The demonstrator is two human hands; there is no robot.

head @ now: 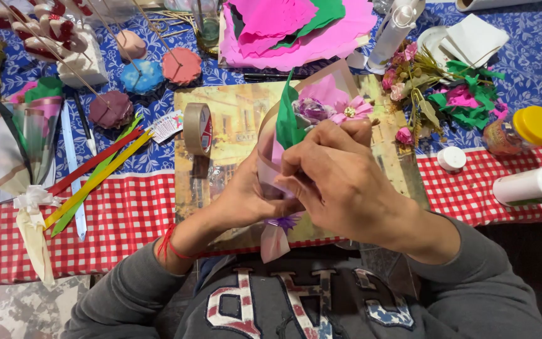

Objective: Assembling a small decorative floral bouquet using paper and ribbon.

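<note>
Hands both clasp crinkly paper bouquet (left grip seemingly firm).

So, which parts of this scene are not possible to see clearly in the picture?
All in the head view:
- The wrap of the small bouquet: the right hand covers its middle.
- The left hand: its fingers are hidden behind the wrap and the right hand.
- The pink and green paper sheets: cut off by the top edge.
- The white bottle: its end is cut off by the right edge.
</note>
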